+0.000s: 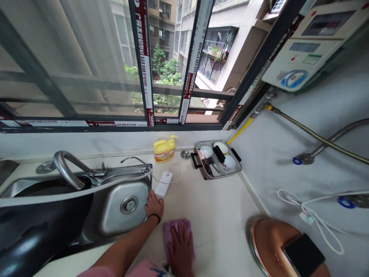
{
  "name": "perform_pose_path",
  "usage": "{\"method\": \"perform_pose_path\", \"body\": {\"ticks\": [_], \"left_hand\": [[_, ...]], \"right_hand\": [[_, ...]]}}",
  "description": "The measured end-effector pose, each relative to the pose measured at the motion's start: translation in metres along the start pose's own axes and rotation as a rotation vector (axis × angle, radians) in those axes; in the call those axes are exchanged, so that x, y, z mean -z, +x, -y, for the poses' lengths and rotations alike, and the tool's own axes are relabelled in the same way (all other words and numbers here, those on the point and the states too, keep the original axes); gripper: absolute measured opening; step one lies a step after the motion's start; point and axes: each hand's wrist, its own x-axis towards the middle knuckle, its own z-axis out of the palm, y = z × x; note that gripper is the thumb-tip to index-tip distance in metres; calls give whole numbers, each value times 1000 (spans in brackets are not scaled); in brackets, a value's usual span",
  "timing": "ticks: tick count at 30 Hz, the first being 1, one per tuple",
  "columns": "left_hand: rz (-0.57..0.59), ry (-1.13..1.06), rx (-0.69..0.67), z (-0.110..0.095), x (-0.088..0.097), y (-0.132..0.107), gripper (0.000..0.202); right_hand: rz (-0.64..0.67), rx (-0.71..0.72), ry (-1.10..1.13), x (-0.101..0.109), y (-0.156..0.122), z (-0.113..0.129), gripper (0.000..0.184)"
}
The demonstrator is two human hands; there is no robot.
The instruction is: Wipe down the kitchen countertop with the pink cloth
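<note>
My right hand [181, 244] lies flat with fingers stretched out on a purple cloth [188, 227], pressing it against the countertop. My left hand [153, 204], a dark band at its wrist, rests on the counter at the sink's right edge, its fingers extended and nothing seen in them. Just beyond those fingertips is a white rectangular device [163, 184] with a thin cable; whether they touch it I cannot tell. To the left is the stainless steel sink [115, 207] with its round drain [128, 204].
A yellow pump bottle [164, 150] stands by the back wall. Right of it, a metal tray [211, 176] carries bowls and a knife. A copper-coloured lid [271, 238] sits front right. A large black object [43, 223] covers the sink's left part, below a curved faucet [67, 169].
</note>
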Motion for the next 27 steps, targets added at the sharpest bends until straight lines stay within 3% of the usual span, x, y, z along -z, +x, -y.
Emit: {"method": "perform_pose_path", "body": {"ticks": [3, 6, 9, 12, 15, 19, 23, 25, 27], "left_hand": [[9, -3, 4, -1, 1, 0, 67], [15, 2, 10, -1, 2, 0, 68], [21, 9, 16, -2, 2, 0, 67], [29, 17, 13, -2, 2, -1, 68], [29, 22, 8, -2, 3, -1, 67], [34, 21, 15, -1, 4, -1, 67], [42, 33, 11, -1, 4, 0, 68], [40, 36, 3, -1, 4, 0, 68], [34, 35, -1, -1, 4, 0, 68]], "right_hand": [[34, 6, -3, 1, -20, -24, 56], [-88, -178, -66, 20, -19, -77, 58], [-265, -399, -110, 46, 3, -127, 70], [-383, -625, -50, 71, 44, -146, 77], [-393, -720, 38, 87, 94, -120, 77], [-287, -413, -1, 80, 135, -37, 66], [-62, -59, 1, 48, 111, 29, 57], [-5, 44, 9, 33, 84, 35, 58], [19, 72, -3, 27, 58, 18, 57]]}}
